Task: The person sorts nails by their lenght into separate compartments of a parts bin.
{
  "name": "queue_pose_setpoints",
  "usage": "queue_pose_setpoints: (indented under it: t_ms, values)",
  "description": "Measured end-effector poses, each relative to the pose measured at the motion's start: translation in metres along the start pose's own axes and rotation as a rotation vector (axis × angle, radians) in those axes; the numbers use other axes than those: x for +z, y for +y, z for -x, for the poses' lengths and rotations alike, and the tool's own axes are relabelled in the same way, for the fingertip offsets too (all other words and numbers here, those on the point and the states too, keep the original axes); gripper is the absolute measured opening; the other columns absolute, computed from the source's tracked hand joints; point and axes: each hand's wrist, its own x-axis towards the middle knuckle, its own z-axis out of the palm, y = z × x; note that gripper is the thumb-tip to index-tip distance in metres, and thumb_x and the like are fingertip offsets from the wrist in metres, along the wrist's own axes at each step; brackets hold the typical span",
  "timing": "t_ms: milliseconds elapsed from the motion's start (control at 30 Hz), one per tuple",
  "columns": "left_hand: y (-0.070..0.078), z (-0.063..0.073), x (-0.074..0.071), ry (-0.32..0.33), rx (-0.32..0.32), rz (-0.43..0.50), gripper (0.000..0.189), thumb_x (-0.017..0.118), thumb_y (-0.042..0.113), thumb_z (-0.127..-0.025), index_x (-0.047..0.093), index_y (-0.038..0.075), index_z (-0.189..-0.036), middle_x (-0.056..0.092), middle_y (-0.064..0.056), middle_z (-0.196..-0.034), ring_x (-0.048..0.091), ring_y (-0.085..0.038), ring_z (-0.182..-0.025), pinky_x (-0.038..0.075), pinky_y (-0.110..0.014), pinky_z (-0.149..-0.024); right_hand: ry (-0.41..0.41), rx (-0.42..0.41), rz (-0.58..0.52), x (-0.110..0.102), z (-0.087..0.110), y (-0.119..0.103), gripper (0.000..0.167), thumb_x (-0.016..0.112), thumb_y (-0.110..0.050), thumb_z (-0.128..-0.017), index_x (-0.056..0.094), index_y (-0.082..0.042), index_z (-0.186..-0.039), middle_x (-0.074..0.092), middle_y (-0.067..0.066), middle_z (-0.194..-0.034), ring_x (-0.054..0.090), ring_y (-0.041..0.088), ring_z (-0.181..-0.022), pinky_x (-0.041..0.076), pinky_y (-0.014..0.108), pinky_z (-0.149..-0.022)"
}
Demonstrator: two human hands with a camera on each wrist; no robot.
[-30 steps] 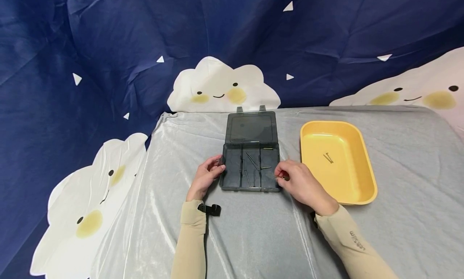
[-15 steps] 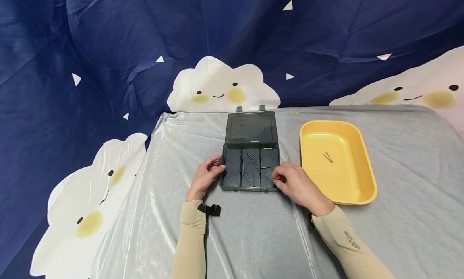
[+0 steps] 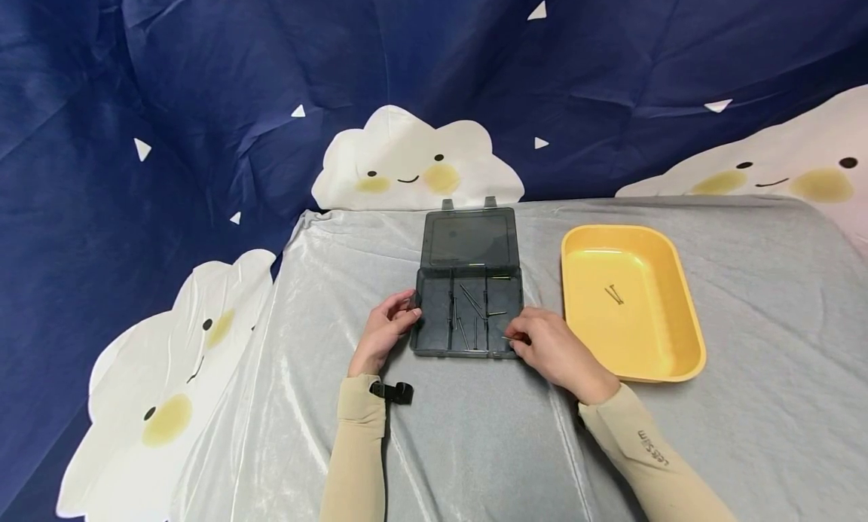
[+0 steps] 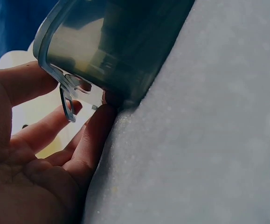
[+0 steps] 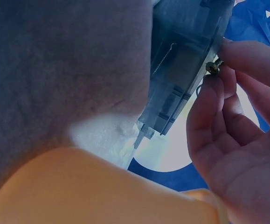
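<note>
A dark translucent compartment box [image 3: 434,311] lies with its hinged lid [image 3: 470,238] raised at the back. Several screws [image 3: 475,334] lie in its middle compartments, and a few more in the right-hand column. My left hand [image 3: 383,332] holds the box's left side; in the left wrist view a fingertip meets the rim and the thumb lies low against the wall, by a latch [image 4: 68,105]. Over the box's front right compartment, my right hand [image 3: 545,345] pinches a screw between thumb and fingers. The right wrist view shows the brass-coloured head of this screw [image 5: 212,68].
To the right stands a yellow tray [image 3: 690,334] with a few screws [image 3: 614,294] in it. Grey cloth [image 3: 475,447] covers the table. A dark blue curtain [image 3: 224,70] with cloud faces hangs behind and at the left.
My right hand has moved slightly left, from the box's right edge to over the front right compartment, still pinching the screw. The left hand and the box have stayed in place.
</note>
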Motion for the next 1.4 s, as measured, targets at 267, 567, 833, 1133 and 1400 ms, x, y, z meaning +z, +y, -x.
queue_pose_setpoints:
  t_ms: [267, 567, 833, 1133, 1400]
  values:
    - [0.001, 0.0, 0.001, 0.003, 0.003, -0.011, 0.05, 0.065, 0.006, -0.09, 0.051, 0.002, -0.138, 0.056, -0.024, -0.129, 0.059, -0.002, -0.091, 0.049, -0.019, -0.077, -0.019, 0.026, 0.016, -0.002, 0.001, -0.002, 0.013, 0.071, -0.002, -0.082, 0.072, -0.005, -0.095, 0.063, 0.002, -0.088, 0.06, 0.019, -0.087, 0.051, 0.037, -0.079]
    - [0.003, 0.001, 0.001, 0.008, 0.003, -0.032, 0.051, 0.066, 0.009, -0.09, 0.052, 0.003, -0.138, 0.055, -0.022, -0.131, 0.057, -0.003, -0.093, 0.048, -0.019, -0.079, 0.077, 0.068, -0.007, -0.011, 0.003, 0.0, 0.013, 0.066, 0.0, -0.083, 0.07, -0.004, -0.095, 0.065, 0.004, -0.091, 0.06, 0.019, -0.083, 0.051, 0.038, -0.077]
    - [0.003, 0.001, 0.001, 0.012, 0.003, -0.031, 0.05, 0.065, 0.008, -0.09, 0.051, 0.003, -0.138, 0.055, -0.022, -0.131, 0.057, -0.004, -0.094, 0.049, -0.019, -0.078, 0.226, 0.086, -0.006, -0.022, 0.008, 0.005, 0.01, 0.065, -0.002, -0.083, 0.071, -0.004, -0.092, 0.065, 0.005, -0.087, 0.058, 0.019, -0.077, 0.049, 0.035, -0.069]
    - [0.005, 0.003, 0.002, 0.015, 0.002, -0.026, 0.05, 0.065, 0.007, -0.09, 0.051, 0.002, -0.138, 0.055, -0.023, -0.13, 0.057, -0.003, -0.091, 0.049, -0.019, -0.077, 0.381, 0.175, 0.001, -0.039, 0.016, 0.018, 0.014, 0.065, -0.002, -0.084, 0.068, -0.002, -0.097, 0.063, 0.009, -0.086, 0.056, 0.024, -0.08, 0.043, 0.036, -0.07]
    - [0.005, 0.004, 0.002, 0.008, 0.006, -0.034, 0.051, 0.065, 0.006, -0.091, 0.05, 0.001, -0.139, 0.054, -0.025, -0.131, 0.057, -0.002, -0.092, 0.049, -0.018, -0.077, 0.406, 0.315, -0.016, -0.054, 0.03, 0.036, 0.022, 0.065, -0.005, -0.085, 0.066, 0.001, -0.106, 0.062, 0.018, -0.095, 0.056, 0.033, -0.089, 0.041, 0.041, -0.075]
